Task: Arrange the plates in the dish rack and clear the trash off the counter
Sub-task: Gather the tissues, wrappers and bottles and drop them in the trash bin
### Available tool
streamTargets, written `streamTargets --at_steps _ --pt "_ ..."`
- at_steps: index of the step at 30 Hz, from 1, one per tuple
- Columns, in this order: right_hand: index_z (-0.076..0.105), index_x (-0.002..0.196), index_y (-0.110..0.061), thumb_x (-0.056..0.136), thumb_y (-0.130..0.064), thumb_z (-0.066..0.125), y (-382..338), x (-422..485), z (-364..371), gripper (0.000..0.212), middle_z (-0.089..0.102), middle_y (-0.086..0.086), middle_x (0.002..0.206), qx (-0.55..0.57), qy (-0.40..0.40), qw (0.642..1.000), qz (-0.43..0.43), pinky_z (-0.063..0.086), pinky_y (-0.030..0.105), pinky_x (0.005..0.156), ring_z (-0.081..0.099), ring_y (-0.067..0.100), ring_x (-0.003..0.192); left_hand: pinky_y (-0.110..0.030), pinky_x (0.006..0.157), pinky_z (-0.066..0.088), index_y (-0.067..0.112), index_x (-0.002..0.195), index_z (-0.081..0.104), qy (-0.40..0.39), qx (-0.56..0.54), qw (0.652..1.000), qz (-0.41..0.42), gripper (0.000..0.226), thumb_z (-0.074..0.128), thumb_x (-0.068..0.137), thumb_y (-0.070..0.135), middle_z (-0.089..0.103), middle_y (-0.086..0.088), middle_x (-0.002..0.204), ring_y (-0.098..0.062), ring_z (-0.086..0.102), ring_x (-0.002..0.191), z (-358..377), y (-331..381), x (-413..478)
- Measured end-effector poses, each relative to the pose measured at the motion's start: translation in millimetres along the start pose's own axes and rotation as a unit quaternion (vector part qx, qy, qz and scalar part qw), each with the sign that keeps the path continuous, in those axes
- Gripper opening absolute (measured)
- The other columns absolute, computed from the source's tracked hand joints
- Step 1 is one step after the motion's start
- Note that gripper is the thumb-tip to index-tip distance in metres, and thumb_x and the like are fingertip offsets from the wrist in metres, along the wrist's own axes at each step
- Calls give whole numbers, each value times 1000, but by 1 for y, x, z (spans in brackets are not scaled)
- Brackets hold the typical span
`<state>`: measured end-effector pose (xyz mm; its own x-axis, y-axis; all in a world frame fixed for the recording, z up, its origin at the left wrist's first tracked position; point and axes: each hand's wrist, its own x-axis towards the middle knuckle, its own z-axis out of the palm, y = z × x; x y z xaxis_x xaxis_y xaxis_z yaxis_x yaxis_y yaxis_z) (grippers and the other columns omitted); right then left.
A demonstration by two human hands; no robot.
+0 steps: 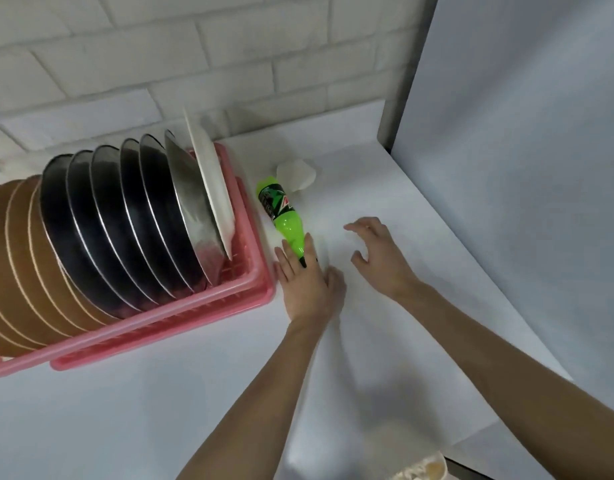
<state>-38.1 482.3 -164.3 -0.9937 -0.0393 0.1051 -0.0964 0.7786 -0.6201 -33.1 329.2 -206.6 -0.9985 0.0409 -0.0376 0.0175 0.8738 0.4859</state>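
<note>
Green plastic, the bottle (279,211) lies on its side on the counter (160,393) just right of the dish rack (250,282), cap end toward the person. The left hand (309,285) rests on its neck, fingers straight and slightly spread, not yet curled round it. Best to close thumb and fingers round the neck and lift away from the rack, since a round bottle may roll. The right hand (378,254) hovers farther right of the rack, fingers loosely curled and apart, holding nothing. Crumpled paper (296,174) lies off the rack's far right corner. Plates (125,216) stand on edge inside the rack, close by.
</note>
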Motion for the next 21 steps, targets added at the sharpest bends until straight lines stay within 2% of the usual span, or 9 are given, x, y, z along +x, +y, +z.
streamTargets --at_steps 6,9,11,14,18,21 --pt "35 149 -13 80 -5 61 -41 128 12 74 23 18 155 -175 -30 977 -122 39 45 103 30 39 135 -50 121 -4 22 158 0 14 12 1000 9 73 37 97 39 0 -25 163 -40 -10 151 2 -4 -1" --pt "24 154 -17 82 -8 64 -48 175 26 83 9 16 161 -244 -73 960 -120 32 44 109 15 36 145 -49 121 -4 23 158 -3 17 22 1000 5 72 23 93 41 2 -26 163 -41 -7 151 5 -4 0" --pt "21 155 -19 87 -13 63 -43 194 38 81 5 15 163 -275 -116 948 -109 29 46 113 11 36 147 -48 120 -3 23 158 -2 25 26 999 1 74 18 89 42 5 -26 162 -42 -3 151 5 -3 0" --pt "24 154 -21 97 -19 49 -24 198 54 62 8 14 163 -271 -167 945 -76 32 48 112 18 41 144 -48 118 -4 25 157 -3 28 36 999 -4 72 17 90 42 7 -26 162 -43 0 151 4 -2 3" --pt "37 150 -20 101 -19 42 -7 184 61 49 21 14 160 -222 -105 966 -82 36 48 109 29 43 135 -48 118 -6 26 157 -6 21 42 999 -4 71 17 92 42 5 -26 162 -43 -3 151 6 -4 4" --pt "46 144 -17 99 -13 45 4 164 58 45 33 13 154 -194 -56 976 -83 41 50 103 38 42 124 -49 119 -5 27 157 -5 25 37 999 -2 71 16 91 44 7 -26 162 -43 -3 151 6 -6 4"
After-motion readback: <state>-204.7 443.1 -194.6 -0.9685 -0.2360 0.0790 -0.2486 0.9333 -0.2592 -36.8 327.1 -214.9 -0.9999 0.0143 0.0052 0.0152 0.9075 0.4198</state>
